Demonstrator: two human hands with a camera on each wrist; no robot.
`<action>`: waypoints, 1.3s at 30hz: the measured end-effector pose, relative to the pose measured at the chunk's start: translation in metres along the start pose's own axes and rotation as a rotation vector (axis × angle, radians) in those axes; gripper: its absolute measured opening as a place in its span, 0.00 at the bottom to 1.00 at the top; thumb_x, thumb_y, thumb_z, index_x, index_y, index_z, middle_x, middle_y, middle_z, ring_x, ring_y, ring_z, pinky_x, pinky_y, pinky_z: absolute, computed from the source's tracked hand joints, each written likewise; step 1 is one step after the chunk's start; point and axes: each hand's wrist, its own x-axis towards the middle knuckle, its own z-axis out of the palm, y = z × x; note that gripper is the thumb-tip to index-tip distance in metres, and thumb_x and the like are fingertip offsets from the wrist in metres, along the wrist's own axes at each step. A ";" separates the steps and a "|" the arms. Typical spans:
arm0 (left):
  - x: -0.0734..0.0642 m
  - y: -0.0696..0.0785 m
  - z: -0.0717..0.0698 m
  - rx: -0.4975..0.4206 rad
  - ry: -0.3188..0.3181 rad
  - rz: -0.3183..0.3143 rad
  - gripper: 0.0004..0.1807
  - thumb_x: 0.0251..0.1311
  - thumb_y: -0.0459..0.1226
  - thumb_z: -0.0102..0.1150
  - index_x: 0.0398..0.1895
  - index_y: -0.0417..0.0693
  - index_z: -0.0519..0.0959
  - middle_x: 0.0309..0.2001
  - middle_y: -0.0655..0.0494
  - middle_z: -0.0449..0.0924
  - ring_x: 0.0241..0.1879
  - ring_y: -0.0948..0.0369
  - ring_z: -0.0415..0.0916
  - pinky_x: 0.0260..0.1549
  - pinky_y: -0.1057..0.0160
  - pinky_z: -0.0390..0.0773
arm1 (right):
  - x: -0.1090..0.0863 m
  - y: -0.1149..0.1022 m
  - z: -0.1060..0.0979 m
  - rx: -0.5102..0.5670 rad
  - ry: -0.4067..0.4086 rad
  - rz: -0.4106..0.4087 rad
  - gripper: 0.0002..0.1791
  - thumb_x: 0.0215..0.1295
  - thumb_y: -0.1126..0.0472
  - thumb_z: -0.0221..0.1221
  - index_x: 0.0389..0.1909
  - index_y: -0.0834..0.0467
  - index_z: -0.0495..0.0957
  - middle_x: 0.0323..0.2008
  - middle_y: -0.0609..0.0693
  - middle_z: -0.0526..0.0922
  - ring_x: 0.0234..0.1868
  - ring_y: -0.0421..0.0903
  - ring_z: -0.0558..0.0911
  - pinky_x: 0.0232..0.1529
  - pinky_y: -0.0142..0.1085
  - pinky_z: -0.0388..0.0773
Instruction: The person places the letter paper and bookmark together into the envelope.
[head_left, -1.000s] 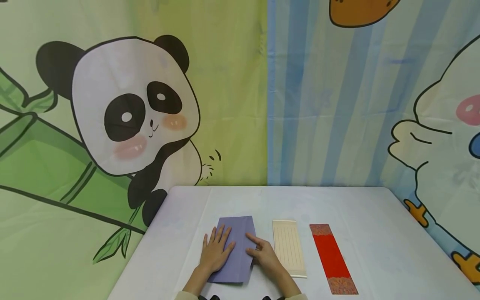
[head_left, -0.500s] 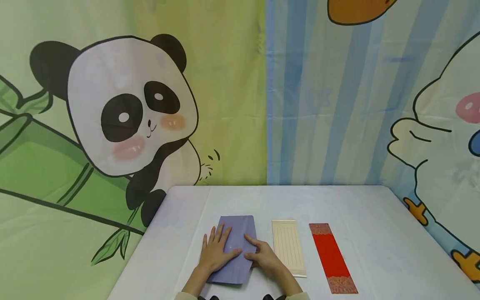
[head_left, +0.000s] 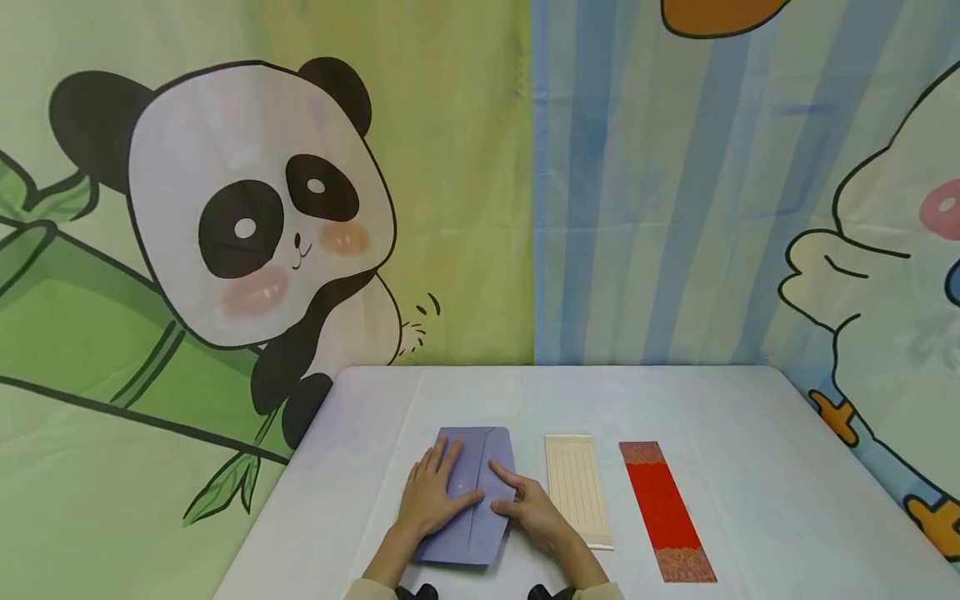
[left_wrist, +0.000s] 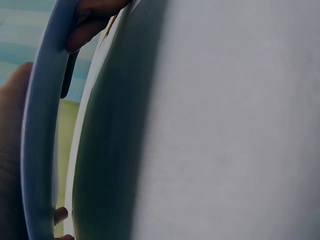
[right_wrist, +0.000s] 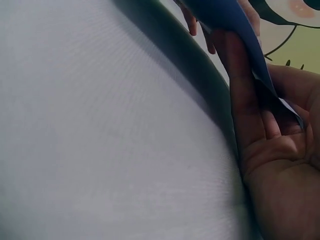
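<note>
A purple paper envelope point(head_left: 491, 450), its flap running lengthwise along the right side, lies between both hands at the front of the table. My left hand point(head_left: 429, 497) rests across its left part, thumb reaching the flap's edge; in the wrist views some of its fingertips show past the envelope's edge. On the right, my right hand point(head_left: 531, 510) pinches the envelope's edge, with the thumb and index finger above. Other fingers of that hand point(right_wrist: 245, 95) go underneath, seen in the right wrist view. In the left wrist view the envelope point(left_wrist: 40, 135) appears edge-on, apart from the white surface.
Right of the envelope lies a cream lined letter sheet point(head_left: 577, 492). Farther right is a red strip point(head_left: 667, 508) with patterned ends. Both lie on the white table point(head_left: 780, 467), with a cartoon-printed curtain point(head_left: 465, 208) behind its far edge.
The envelope has tilted slightly, and its flap line now shows clearly. My left thumb has reached further right, and the left fingers have drawn closer together. The right hand stays at the edge.
</note>
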 end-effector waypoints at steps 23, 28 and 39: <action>0.000 0.008 -0.004 -0.070 0.093 -0.030 0.48 0.42 0.59 0.61 0.69 0.57 0.58 0.67 0.41 0.55 0.57 0.41 0.65 0.48 0.41 0.67 | 0.000 -0.005 0.000 -0.105 0.070 0.054 0.40 0.57 0.76 0.51 0.70 0.57 0.49 0.68 0.71 0.39 0.42 0.59 0.80 0.37 0.46 0.78; 0.000 0.009 -0.001 -0.057 0.109 -0.029 0.47 0.42 0.59 0.61 0.69 0.57 0.59 0.67 0.40 0.55 0.58 0.41 0.64 0.48 0.42 0.67 | -0.001 -0.003 -0.001 -0.100 0.062 0.034 0.40 0.57 0.76 0.51 0.70 0.56 0.50 0.68 0.70 0.39 0.44 0.59 0.79 0.39 0.46 0.77; 0.003 0.019 0.000 0.072 0.096 -0.055 0.49 0.40 0.71 0.52 0.68 0.62 0.61 0.69 0.48 0.54 0.58 0.41 0.62 0.46 0.43 0.65 | -0.002 -0.005 0.001 -0.114 0.047 -0.013 0.40 0.59 0.76 0.50 0.71 0.52 0.49 0.69 0.69 0.38 0.56 0.65 0.69 0.42 0.47 0.76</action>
